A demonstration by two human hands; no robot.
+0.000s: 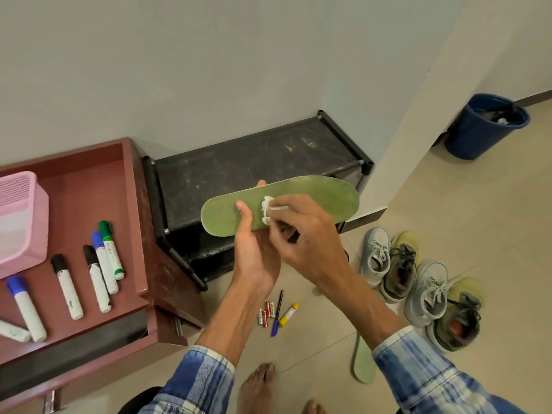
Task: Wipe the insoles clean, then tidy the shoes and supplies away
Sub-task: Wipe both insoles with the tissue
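Note:
My left hand (254, 249) holds a green insole (322, 198) flat above the black shoe rack (239, 162), thumb on top near its left end. My right hand (301, 231) presses a crumpled white wipe (266, 208) onto the insole's middle. A second green insole (363, 363) lies on the floor under my right forearm, partly hidden. Two pairs of sneakers, one light grey (376, 255) and one yellow-green with dark laces (401, 270), stand on the floor at the right.
An open reddish drawer (125, 186) at left holds several markers (103, 264) and a pink basket (21, 216). Batteries (265, 315), a pen (277, 312) and a glue stick (289, 314) lie on the tiles. A blue bin (484, 127) stands far right. My bare feet (257, 386) show below.

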